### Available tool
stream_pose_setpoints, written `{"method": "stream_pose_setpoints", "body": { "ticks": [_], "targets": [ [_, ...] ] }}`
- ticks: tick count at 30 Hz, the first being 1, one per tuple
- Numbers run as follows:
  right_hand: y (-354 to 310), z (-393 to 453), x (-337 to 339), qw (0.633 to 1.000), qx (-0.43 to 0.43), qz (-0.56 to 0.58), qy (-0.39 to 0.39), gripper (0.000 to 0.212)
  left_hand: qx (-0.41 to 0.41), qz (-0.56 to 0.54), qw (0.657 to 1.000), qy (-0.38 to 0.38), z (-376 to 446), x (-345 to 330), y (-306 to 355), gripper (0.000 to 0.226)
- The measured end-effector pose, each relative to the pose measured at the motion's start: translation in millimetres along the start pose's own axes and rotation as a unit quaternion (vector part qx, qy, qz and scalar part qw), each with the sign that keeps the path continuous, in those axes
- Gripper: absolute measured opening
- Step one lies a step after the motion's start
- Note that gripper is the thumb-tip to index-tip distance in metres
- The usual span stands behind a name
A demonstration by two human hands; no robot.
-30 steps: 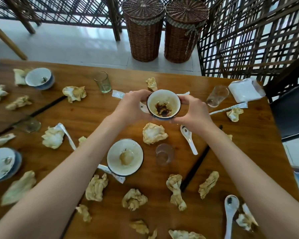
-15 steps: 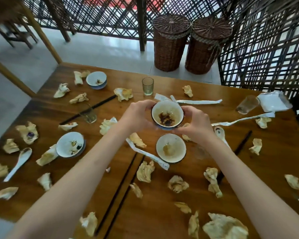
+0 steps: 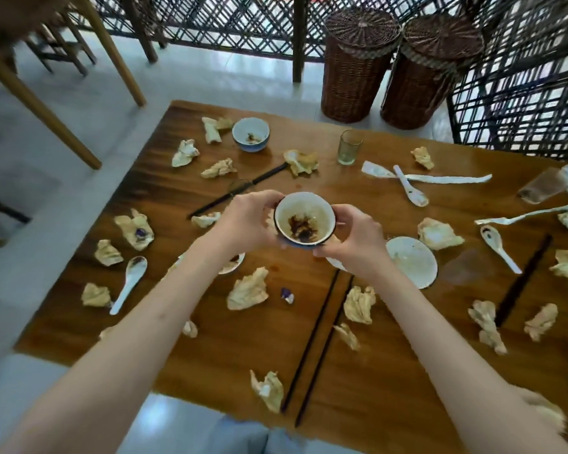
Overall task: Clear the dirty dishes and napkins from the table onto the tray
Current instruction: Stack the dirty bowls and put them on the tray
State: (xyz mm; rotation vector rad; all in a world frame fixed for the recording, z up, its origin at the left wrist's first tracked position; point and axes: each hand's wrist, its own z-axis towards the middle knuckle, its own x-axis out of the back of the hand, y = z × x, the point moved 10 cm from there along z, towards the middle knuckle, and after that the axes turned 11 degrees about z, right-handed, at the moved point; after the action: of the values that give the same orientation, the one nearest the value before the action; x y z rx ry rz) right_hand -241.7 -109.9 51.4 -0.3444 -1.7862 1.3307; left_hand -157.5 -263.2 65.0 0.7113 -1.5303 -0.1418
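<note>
Wooden table (image 3: 210, 348), littered all over. Two lidded wicker baskets (image 3: 358, 67) on the floor beyond its far edge. No tray in view anywhere.

Above the middle of the table: a dirty bowl (image 3: 304, 221), lifted clear of the wood, dark sauce dregs pooled in the bottom. Left hand (image 3: 250, 217) curled round its left side, right hand (image 3: 351, 237) round its right, fingers clamped on the rim and wall.

Step in hand, by the look of it: carrying this first bowl off to the tray. Next move: finding the tray out of sight, keeping the bowl level so the dregs stay put, setting it down.

Right of the held bowl, on the table: a white plate (image 3: 412, 262) smeared with residue. Toward the far left corner: a blue bowl (image 3: 250, 134), a little dark residue inside. Far of the held bowl: a green glass (image 3: 350, 147), seemingly empty. Scattered round all of these: crumpled napkins (image 3: 248, 290), spoons (image 3: 128, 283), black chopsticks (image 3: 315, 342).
</note>
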Motion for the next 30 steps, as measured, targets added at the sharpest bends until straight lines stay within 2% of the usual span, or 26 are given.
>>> {"method": "stream_pose_setpoints", "body": {
  "ticks": [9, 12, 22, 30],
  "targets": [
    [-15, 8, -107, 0.998, 0.015, 0.006, -0.065, 0.073, 0.101, 0.012, 0.995, 0.025, -49, 4, -108, 0.083],
    [-17, 12, -131, 0.997, 0.014, 0.013, -0.079, 0.071, 0.112, 0.016, 0.993, 0.032, -54, 3, -134, 0.089],
    [-5, 7, -176, 0.997, -0.020, 0.007, -0.070, 0.077, 0.119, 0.021, 0.992, 0.019, -63, -15, -182, 0.086],
    [1, 6, -182, 0.998, -0.030, -0.008, -0.058, 0.080, 0.128, -0.009, 0.992, -0.012, -62, -27, -188, 0.087]
  ]
}}
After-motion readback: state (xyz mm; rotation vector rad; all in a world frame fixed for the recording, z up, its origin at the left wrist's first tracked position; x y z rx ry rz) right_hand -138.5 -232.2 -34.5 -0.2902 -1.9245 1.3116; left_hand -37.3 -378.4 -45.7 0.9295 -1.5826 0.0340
